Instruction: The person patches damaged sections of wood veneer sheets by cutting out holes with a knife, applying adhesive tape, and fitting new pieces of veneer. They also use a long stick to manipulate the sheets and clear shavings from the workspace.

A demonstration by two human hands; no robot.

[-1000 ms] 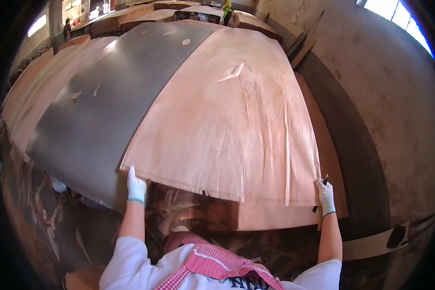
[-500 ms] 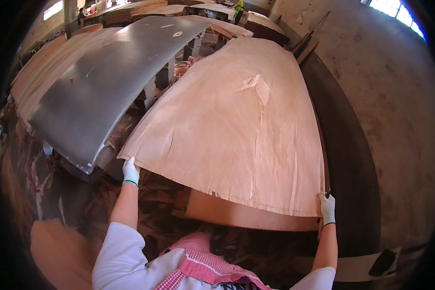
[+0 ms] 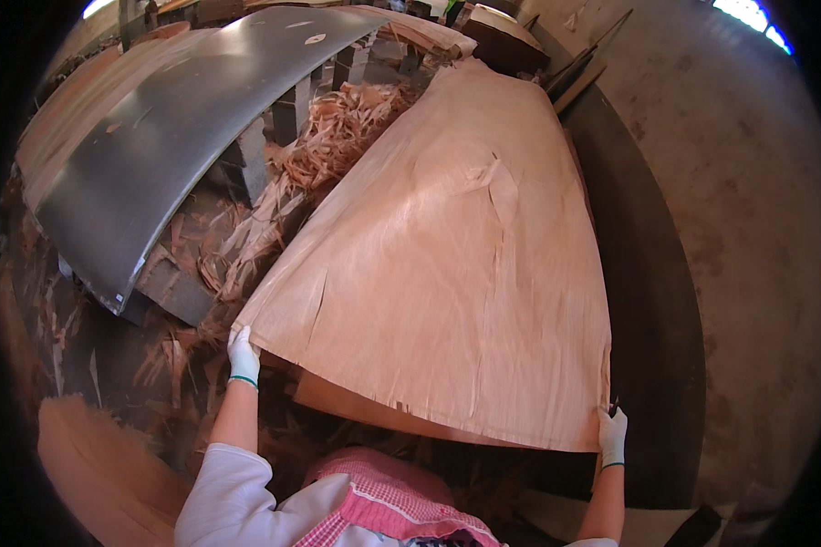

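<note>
A large, thin, pale brown wood veneer sheet (image 3: pixel 410 292) stretches away from me, its near edge raised between my hands. My left hand (image 3: pixel 244 356), in a white glove, is closed on the near left corner. At the near right corner my right hand (image 3: pixel 613 438), gloved too, grips the edge; a small dark object (image 3: pixel 614 407) sticks up from its fingers, too small to name. The sheet has a torn flap (image 3: pixel 504 196) toward its far part and a split left of centre. Below its near edge shows another brown layer (image 3: pixel 365 404); I cannot tell whether it is a separate sheet.
To the left stands a dark, smooth-topped table (image 3: pixel 155 169) with pale veneer sheets (image 3: pixel 82 114) beyond it. Veneer scraps (image 3: pixel 347 128) lie heaped between table and sheet. A dark panel (image 3: pixel 648 264) runs along the wall (image 3: pixel 748 182) at right. A brown sheet (image 3: pixel 105 469) lies lower left.
The sheet's near edge has come lower and closer to me, with both hands still gripping it. Its left side has shifted right, and more of the scrap heap shows.
</note>
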